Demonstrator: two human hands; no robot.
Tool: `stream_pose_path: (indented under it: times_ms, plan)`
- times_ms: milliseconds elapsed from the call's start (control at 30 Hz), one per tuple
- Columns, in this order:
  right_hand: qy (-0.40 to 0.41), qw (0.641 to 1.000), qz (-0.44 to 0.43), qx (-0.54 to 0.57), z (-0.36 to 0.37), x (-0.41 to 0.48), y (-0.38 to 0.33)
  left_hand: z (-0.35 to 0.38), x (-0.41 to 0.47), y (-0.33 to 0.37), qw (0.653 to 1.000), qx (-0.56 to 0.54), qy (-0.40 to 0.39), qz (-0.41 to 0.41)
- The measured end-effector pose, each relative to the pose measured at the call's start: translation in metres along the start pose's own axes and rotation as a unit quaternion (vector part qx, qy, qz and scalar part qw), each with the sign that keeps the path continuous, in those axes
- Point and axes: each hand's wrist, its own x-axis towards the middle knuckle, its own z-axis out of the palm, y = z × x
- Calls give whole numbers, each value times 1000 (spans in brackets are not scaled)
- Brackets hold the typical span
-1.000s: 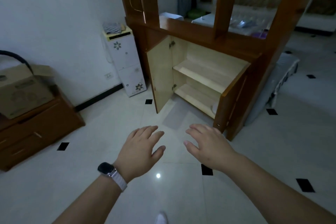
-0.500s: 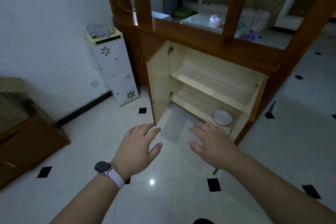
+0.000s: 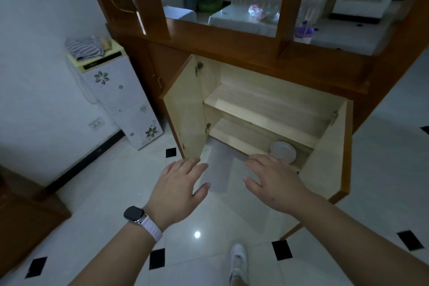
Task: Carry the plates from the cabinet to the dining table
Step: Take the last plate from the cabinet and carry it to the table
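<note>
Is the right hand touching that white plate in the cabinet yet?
Apart. In the head view the right hand is open, fingers spread, in front of the cabinet; the plate lies untouched on the bottom shelf behind its fingertips.

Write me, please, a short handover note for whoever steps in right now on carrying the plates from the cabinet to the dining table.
Left hand: open, empty, held out above the floor in front of the left door.
Right hand: open, empty, fingers spread just short of the bottom shelf.
Wooden cabinet with pale interior: both doors wide open; upper shelf looks bare.
Round white plate: lying flat at the right end of the bottom shelf, untouched. Whether it is one plate or a stack cannot be told.
Done: cabinet opened, person standing at it.
Left: grasp the plate, lift it out, carry it to the dining table.
</note>
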Motion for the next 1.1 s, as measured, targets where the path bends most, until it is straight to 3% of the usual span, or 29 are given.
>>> stream_pose_path:
  times_ms: [533,867,1100]
  plan:
    - [24,999,39,-2,-38,135,72,-4,190,-33,993,5,40,111]
    - [30,988,151,-13,-40,167,94,23,280,-55,978,-22,2,207]
    - [31,967,247,-46,-37,188,75,39,354,-81,942,-74,1,327]
